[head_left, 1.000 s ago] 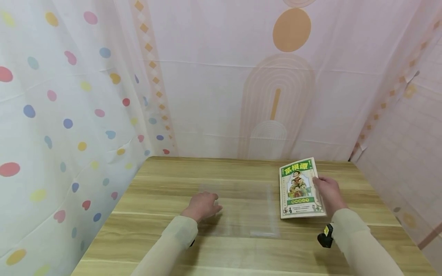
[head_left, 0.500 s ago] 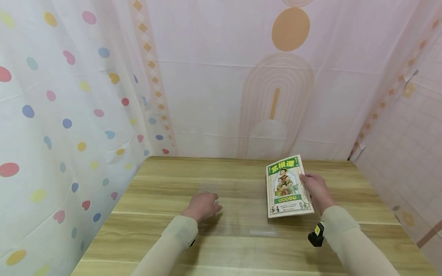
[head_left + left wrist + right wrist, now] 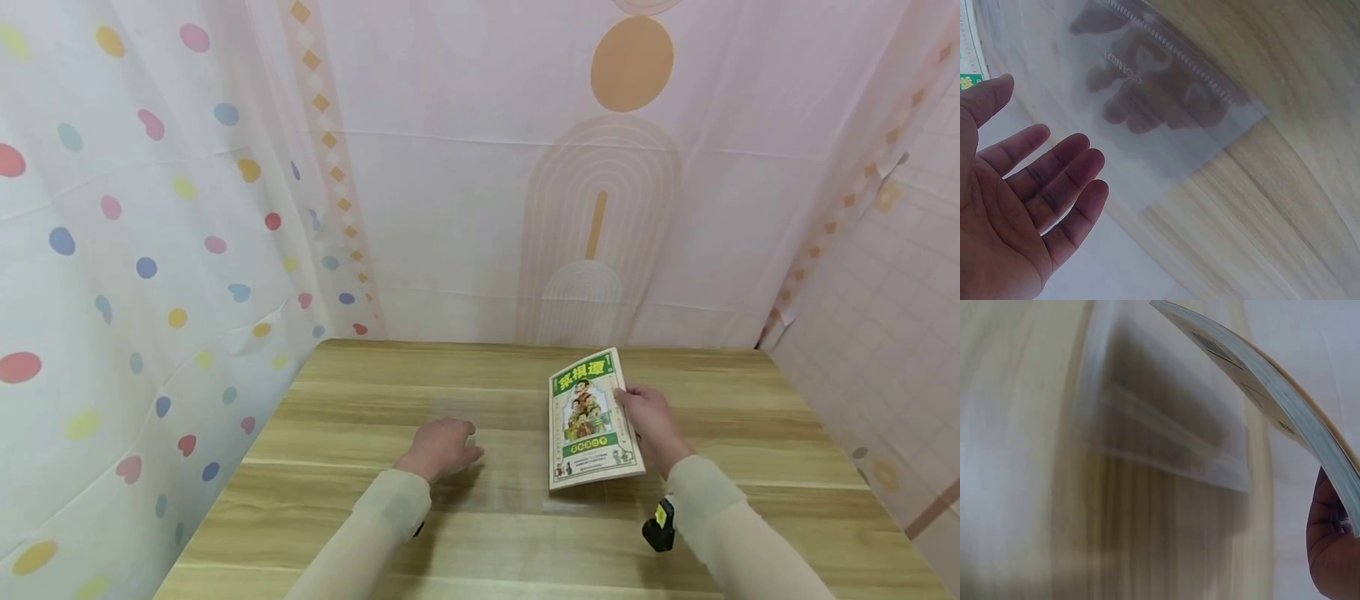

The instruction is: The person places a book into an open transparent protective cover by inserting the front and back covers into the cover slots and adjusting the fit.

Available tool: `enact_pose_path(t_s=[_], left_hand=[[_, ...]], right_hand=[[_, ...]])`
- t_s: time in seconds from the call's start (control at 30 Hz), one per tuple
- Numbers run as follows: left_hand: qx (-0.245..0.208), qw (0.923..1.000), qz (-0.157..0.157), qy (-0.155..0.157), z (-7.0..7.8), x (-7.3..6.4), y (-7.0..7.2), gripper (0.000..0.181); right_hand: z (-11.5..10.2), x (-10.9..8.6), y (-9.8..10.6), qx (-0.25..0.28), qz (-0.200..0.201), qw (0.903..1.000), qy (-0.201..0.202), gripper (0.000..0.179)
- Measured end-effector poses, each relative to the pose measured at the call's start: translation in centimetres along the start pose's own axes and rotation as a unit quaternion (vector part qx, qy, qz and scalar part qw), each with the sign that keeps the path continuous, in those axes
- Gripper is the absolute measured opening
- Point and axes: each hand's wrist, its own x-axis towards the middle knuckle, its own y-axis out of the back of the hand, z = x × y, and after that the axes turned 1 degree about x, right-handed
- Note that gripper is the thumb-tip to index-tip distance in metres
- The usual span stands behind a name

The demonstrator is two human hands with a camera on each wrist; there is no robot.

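My right hand grips a thin paperback book by its right edge, thumb on the front cover. The book has a green-and-white cover with cartoon figures; it is tilted above the right part of a clear plastic sleeve. In the right wrist view, the book's page edges bow slightly, and the sleeve lies on the table below. My left hand hovers at the sleeve's left side. Its fingers are relaxed and hold nothing in the left wrist view, where the sleeve shows a ridged strip along one edge.
The wood-grain table extends around the sleeve. A patterned curtain hangs behind its far edge, with a dotted curtain on the left and a checked one on the right. A black wrist camera sits under my right wrist.
My right hand has carried the book leftward, from beside the sleeve to over its right part, and lately slightly lower. My left hand stays in place.
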Motion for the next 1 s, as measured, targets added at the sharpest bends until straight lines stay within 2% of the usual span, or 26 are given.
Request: enact_pose_path(t_s=[0.33,0.63,1.0], left_hand=[[0.006,1.0000,0.002,-0.005,-0.1,0.3,-0.6,0.040],[0.010,0.9999,0.007,0.004,-0.1,0.4,-0.9,0.037],[0.008,0.9999,0.009,-0.008,0.1,0.4,-1.2,0.036]], right_hand=[[1.3,-0.4,-3.0,0.019,-0.007,0.9998,0.005,0.043],[2.2,-0.2,-5.0,0.025,-0.003,0.9995,0.021,0.041],[2.9,0.0,-5.7,0.007,0.001,0.9998,0.019,0.040]])
